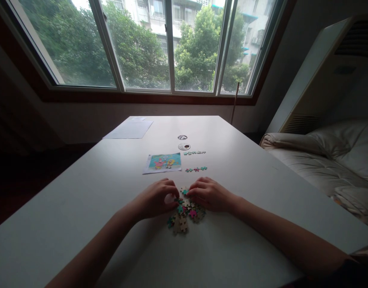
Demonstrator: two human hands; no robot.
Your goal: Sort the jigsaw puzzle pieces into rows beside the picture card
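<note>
A loose heap of jigsaw puzzle pieces point(184, 221) lies on the white table, some with plain backs up, others teal, pink or multicoloured. My left hand point(160, 198) curves around the heap's left side, thumb and fingers apart in a C shape, fingertips touching pieces at its edge. From the right, my right hand point(212, 195) reaches over the heap with its fingers bent and close together. A teal puzzle piece point(184, 192) shows at the right fingertips. The right thumb and the underside of those fingers are hidden.
Beyond the heap lie a short row of puzzle pieces point(196, 169) and a second row point(195, 153). A cartoon picture sheet point(164, 163) is left of them. Farther back are two round discs point(184, 147) and white papers point(128, 129). A sofa point(316, 156) stands right.
</note>
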